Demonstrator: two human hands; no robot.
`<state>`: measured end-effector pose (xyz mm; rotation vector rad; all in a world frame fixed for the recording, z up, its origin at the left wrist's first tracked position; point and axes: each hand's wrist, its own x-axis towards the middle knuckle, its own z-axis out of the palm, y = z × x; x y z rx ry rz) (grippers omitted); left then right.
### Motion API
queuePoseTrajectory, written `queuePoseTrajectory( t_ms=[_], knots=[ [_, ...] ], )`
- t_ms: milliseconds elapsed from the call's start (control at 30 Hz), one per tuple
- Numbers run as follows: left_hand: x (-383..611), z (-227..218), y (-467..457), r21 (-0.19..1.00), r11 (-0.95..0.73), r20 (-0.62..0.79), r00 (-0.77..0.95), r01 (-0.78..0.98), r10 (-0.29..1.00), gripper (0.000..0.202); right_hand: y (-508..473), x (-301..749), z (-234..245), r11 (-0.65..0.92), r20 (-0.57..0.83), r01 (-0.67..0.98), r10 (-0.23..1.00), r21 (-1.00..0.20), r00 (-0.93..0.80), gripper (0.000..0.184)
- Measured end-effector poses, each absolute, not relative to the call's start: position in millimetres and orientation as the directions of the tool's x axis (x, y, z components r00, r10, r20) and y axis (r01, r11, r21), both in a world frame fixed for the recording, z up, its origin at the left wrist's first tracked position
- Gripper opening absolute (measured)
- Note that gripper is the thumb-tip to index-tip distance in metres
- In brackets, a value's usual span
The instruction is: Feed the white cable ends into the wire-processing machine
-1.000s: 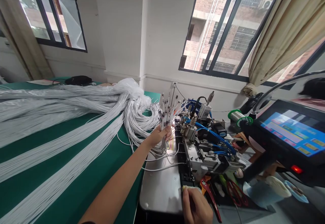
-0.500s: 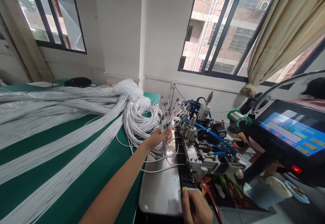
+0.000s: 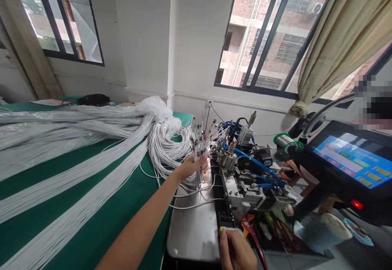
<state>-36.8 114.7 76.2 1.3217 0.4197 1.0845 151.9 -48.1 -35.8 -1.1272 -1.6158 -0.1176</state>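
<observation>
Upright in my left hand (image 3: 196, 166) is a bunch of white cables (image 3: 200, 143) with small metal-ended connectors fanning out at the top. My fingers are wrapped round it above the machine's metal base plate (image 3: 192, 229). At the bottom, my right hand (image 3: 239, 249) is closed at the plate's right edge. Thumb and fingers pinch a small yellow-and-white piece (image 3: 225, 229), mostly hidden by the hand. Loops of the white cable hang below my left hand onto the plate, and several single cables run right into the machine (image 3: 245, 180).
Long bundles of white cable (image 3: 76, 180) cross the green table (image 3: 134, 221) at left. A touch screen (image 3: 355, 156) stands at right, with a solder wire spool (image 3: 288, 142) behind. Red-handled pliers (image 3: 252, 233) and a paper roll (image 3: 321, 231) lie front right. A co-worker's arm shows behind the screen.
</observation>
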Motion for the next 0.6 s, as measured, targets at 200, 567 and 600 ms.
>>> queuePoseTrajectory(
  t_ms=[200, 567, 600],
  knots=[
    [-36.5, 77.5, 113.7, 0.918, -0.139, 0.314, 0.465, -0.372, 0.828, 0.046, -48.6, 153.4, -36.7, 0.55, 0.788, 0.697, 0.615, -0.46, 0.034, 0.023],
    [-36.1, 76.4, 113.9, 0.929, -0.163, 0.318, 0.487, -0.333, 0.814, 0.048, -49.8, 153.0, -32.9, 0.542, 0.78, 0.702, 0.626, -0.461, 0.029, 0.025],
    [-36.2, 76.5, 113.8, 0.931, -0.168, 0.317, 0.489, -0.324, 0.813, 0.046, -49.7, 153.4, -32.9, 0.545, 0.78, 0.702, 0.625, -0.459, 0.025, 0.025]
  ],
)
